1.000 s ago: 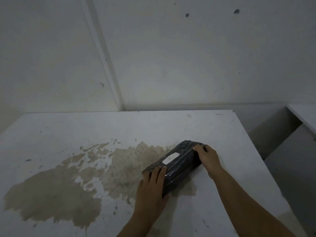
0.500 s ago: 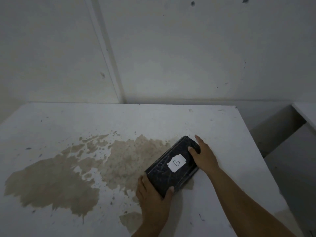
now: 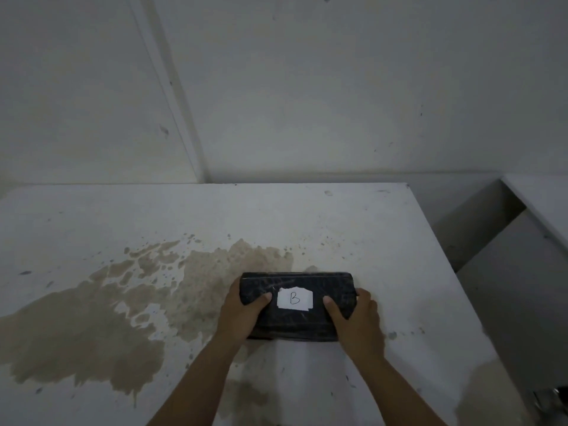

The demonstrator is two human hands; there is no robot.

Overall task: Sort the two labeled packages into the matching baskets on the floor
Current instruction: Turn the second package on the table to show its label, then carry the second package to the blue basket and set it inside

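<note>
Currently both hands grip the black package (image 3: 296,305) by its short ends: left hand (image 3: 242,312) at the left end, right hand (image 3: 358,318) at the right, thumbs flanking the white label (image 3: 295,299) marked B. It sits near the table (image 3: 338,222) edge. Film wrap looks slick; block seems stiff, moderately heavy. Stain (image 3: 92,327) lies left. No baskets visible; nothing obstructs lifting.

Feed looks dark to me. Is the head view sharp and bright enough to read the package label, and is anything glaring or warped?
Head view: dim and grey overall, yet the label on the package reads a clear B; faint sheen on the wrap, no harsh glare; table edges splay from the wide lens; bottom right corner is blurred.
</note>
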